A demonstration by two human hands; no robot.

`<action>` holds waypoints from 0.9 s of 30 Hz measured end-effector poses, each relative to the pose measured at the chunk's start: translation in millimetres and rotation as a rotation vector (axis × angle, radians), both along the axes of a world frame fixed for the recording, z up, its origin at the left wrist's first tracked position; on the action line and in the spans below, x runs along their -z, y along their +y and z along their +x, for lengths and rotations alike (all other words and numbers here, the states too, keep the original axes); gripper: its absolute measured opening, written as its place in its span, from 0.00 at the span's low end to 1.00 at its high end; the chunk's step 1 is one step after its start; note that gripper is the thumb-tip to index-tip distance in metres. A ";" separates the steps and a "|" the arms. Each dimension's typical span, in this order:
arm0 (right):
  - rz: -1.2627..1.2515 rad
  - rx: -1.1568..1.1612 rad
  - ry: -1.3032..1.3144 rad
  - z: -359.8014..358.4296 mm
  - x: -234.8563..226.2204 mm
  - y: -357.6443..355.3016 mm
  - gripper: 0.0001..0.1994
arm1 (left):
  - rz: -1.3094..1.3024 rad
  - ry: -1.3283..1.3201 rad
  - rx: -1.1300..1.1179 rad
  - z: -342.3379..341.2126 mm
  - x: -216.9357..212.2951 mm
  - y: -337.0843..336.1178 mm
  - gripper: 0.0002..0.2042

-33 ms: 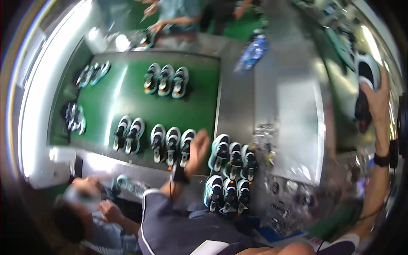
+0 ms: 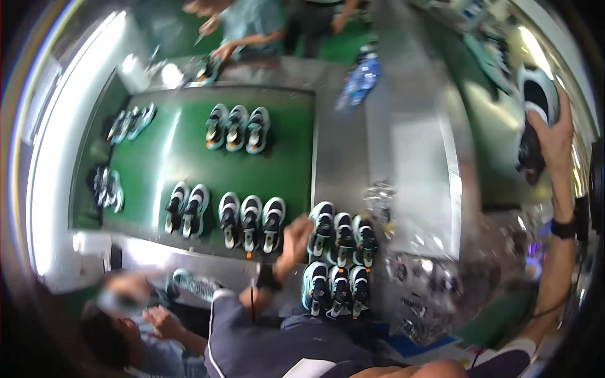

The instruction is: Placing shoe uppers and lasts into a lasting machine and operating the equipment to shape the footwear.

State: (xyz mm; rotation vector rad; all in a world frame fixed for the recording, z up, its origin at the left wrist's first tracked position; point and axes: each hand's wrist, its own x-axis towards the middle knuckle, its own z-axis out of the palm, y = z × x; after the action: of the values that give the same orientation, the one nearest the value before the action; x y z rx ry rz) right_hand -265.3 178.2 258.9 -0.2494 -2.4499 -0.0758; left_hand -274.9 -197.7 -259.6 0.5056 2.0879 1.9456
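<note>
Black-teal shoe [image 2: 535, 101] in right hand [image 2: 554, 142]

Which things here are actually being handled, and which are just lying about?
Being handled:
- shoe raised in the right hand
- nearest shoe trio, touched by the left hand

Lying about:
- shoe rows on the green belt
- water bottles

Right hand [image 2: 554, 135] hides part of the blurred shoe [image 2: 535, 104] it grips
</note>
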 end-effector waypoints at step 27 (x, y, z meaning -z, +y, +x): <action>-0.847 0.610 1.217 745.5 185.9 -427.6 0.34 | 0.226 -0.929 1.859 627.2 -303.4 42.7 0.20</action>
State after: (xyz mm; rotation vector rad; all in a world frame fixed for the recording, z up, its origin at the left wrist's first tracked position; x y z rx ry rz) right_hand 480.2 -249.5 73.0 -1.0363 -1.0161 0.6617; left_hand 352.3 -155.0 43.8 0.8311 0.2476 0.7938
